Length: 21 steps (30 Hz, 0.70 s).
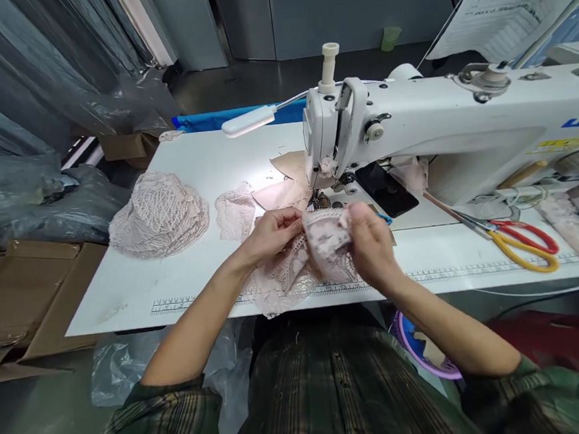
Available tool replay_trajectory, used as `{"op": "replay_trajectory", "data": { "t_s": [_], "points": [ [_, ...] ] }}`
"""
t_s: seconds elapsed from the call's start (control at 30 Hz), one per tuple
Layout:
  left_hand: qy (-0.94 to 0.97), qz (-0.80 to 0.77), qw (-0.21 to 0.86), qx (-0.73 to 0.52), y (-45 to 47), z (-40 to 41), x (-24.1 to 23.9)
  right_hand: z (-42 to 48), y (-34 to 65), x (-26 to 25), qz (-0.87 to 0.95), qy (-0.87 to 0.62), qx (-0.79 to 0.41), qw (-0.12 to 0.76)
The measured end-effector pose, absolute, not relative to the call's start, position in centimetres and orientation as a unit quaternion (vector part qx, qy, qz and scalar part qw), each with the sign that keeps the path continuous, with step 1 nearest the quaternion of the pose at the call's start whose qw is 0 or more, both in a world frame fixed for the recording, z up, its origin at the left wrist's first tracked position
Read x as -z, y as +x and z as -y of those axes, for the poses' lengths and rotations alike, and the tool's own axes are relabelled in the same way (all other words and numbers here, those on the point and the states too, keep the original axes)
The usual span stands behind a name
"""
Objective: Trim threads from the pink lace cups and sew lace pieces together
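Observation:
Pale pink lace fabric is stretched between my two hands, just in front of the sewing machine. My left hand pinches its left edge, thumb and fingers pressed together. On the other side my right hand, slightly blurred, is closed on the right edge. More of the lace hangs below and spreads over the table's front edge. The needle area sits right behind the fabric, partly hidden by it. Flat beige and pink fabric pieces lie left of the needle, beside a single lace piece.
A heap of lace pieces rests on the left of the white table. Under the machine arm lies a black phone. Red and yellow scissors lie at the right. Below are a purple basket and cardboard boxes.

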<state>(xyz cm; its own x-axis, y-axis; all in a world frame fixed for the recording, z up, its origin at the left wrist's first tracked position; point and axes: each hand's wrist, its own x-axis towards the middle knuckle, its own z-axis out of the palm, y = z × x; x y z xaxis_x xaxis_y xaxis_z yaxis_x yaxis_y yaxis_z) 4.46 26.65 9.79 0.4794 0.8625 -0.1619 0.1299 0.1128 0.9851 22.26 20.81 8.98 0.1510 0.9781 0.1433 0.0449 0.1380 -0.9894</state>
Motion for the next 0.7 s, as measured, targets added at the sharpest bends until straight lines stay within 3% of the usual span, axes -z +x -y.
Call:
{"op": "replay_trajectory", "data": {
  "t_s": [0.1, 0.27, 0.37, 0.53, 0.7],
  "points": [
    [0.563, -0.424, 0.653, -0.277, 4.3, -26.5, -10.1, -19.7, 20.1, -8.7, 0.655, -0.503, -0.319, 0.465],
    [0.616, -0.413, 0.615, -0.268, 4.1, -26.1, -10.6, -18.7, 20.1, -7.9, 0.834, -0.377, -0.212, 0.341],
    [0.605, -0.391, 0.634, -0.281, 3.8, -26.1, -10.7, -18.3, 21.8, -8.3, 0.845, -0.306, -0.198, 0.391],
    [0.601, -0.323, 0.664, -0.306, 2.9, -26.2, -11.2, -19.3, 24.2, -9.6, 0.712, -0.405, -0.238, 0.522],
    [0.583, -0.297, 0.653, -0.382, 2.1, -26.5, -11.6, -21.3, 23.7, -9.2, 0.681, -0.4, -0.379, 0.482]
  ]
}}
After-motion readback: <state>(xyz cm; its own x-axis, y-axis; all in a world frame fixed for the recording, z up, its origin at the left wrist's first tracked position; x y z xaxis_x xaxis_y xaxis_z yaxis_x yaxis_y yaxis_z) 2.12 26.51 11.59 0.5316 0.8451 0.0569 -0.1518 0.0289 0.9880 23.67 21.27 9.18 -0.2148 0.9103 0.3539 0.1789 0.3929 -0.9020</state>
